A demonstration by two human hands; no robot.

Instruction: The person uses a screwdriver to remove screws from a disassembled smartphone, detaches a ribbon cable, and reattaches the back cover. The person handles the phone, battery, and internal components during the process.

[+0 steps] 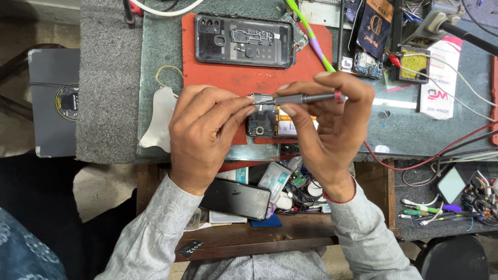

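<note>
Cluttered repair bench with a red mat [249,78] under glass. Over an opened phone [274,123] lying on the mat, the right hand [332,129] grips a slim metal screwdriver [301,98] held level, while the left hand [207,129] pinches its tip. A phone back cover [244,40] lies farther back on the mat.

A dark blue packet [374,21] stands top right; a white-red packet [440,83] lies beside it
</note>
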